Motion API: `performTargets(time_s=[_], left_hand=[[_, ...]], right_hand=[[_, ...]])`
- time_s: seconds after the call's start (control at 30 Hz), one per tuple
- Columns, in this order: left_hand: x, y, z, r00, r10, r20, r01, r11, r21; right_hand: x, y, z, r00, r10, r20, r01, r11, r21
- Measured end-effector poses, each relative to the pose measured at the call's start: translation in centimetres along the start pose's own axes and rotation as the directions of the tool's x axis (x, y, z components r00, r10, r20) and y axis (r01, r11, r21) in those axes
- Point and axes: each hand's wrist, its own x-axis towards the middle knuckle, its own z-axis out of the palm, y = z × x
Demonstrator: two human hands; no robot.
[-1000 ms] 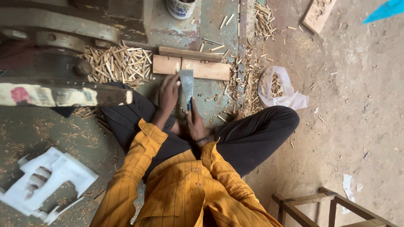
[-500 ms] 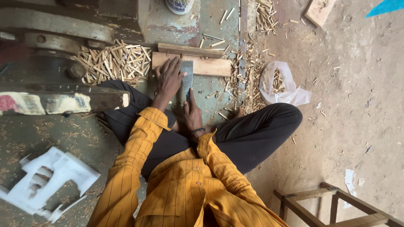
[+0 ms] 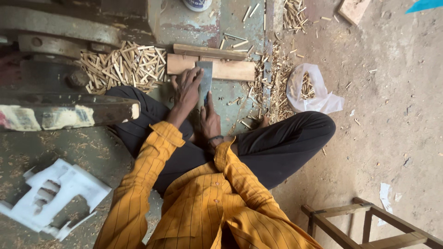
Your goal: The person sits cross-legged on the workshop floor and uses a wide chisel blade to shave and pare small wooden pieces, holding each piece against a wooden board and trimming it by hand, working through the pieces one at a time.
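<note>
Clearly, my right hand [image 3: 210, 121] is clenched on the blade [image 3: 204, 83], which stands edge-down on the wood block [image 3: 228, 70] ahead of my knees. My left hand [image 3: 188, 88] rests beside it, fingers [image 3: 196, 76] spread against the steel, gripping nothing. If the blade skids or twists, I judge those fingers get cut; loose sticks [image 3: 123, 64] could scatter.

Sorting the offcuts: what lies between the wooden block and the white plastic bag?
In the head view, loose wood sticks and splinters litter the floor between the wooden block and the white plastic bag.
</note>
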Motion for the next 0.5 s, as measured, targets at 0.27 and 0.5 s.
performTargets(time_s=[0.27, 0.5], left_hand=[[1.0, 0.6, -1.4, 0.991, -0.087, 0.097, 0.087, 0.996, -0.003], [-1.4, 0.3, -1.7, 0.987, 0.066, -0.147, -0.081, 0.991, -0.104]], right_hand=[[1.4, -2.0, 0.4, 0.995, 0.096, 0.006, -0.096, 0.995, 0.004], [0.0, 0.2, -1.7, 0.976, 0.158, 0.152, -0.215, 0.830, 0.515]])
